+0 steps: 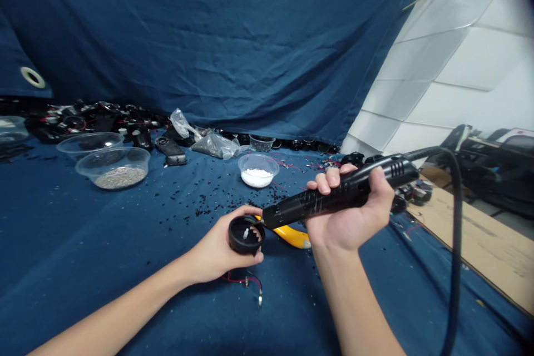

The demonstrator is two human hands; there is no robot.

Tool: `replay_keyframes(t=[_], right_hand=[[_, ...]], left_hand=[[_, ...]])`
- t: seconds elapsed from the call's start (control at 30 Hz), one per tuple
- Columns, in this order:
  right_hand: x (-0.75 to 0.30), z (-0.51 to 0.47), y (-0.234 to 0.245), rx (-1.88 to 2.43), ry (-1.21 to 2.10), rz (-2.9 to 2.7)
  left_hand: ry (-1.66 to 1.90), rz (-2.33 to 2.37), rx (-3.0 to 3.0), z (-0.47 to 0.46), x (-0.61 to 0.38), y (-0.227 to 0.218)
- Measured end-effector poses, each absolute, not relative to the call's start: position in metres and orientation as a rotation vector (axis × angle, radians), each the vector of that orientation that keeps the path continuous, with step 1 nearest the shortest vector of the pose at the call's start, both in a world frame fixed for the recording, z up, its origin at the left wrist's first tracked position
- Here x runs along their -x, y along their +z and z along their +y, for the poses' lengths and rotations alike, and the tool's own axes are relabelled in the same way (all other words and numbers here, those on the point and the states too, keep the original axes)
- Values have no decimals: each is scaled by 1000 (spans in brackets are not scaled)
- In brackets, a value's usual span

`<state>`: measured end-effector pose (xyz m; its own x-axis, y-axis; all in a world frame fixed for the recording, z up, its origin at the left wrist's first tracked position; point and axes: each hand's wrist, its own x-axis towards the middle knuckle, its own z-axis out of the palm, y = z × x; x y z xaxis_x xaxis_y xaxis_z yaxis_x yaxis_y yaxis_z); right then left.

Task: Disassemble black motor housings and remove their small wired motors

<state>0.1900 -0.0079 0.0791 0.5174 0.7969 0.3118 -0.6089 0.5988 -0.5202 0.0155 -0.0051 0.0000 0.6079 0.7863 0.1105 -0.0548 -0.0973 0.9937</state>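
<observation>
**Where is the main piece, and what is holding it?**

Your left hand (219, 250) is closed around a round black plastic cap (246, 235), out in front of you. Its open side faces up, and a small white post (246, 232) stands inside.

**And the other hand?**

Your right hand (350, 217) is clamped around the barrel of a black rotary tool (334, 192). The tool slants down, with its nose at the cap's rim. I cannot tell whether they touch.

**What is just around your hands?**

Yellow-handled pliers (292, 236) lie partly hidden beneath the tool. Thin red and black wires (246, 283) with small metal ends lie just below your left hand, on a dark blue tarp (125, 261). Black plastic shavings (217, 200) are scattered across it. The tool's thick black cable (456, 233) arcs away down your right side.

**What lies farther out?**

Ahead sit a clear bowl of grey granules (112, 173) and a clear bowl of white granules (257, 171). Between them and behind lies a crumpled plastic bag (214, 146). Heaped black parts (95, 119) with red wires line the tarp's back edge. To the right, a sheet of cardboard (471, 233) lies beside the tarp.
</observation>
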Motion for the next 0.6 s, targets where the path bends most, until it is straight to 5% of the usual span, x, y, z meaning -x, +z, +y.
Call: replay_keyframes(t=[0.6], right_hand=[[-190,-18,83,294,875,-723]], left_hand=[[872,781,-1861,-13,-14,7]])
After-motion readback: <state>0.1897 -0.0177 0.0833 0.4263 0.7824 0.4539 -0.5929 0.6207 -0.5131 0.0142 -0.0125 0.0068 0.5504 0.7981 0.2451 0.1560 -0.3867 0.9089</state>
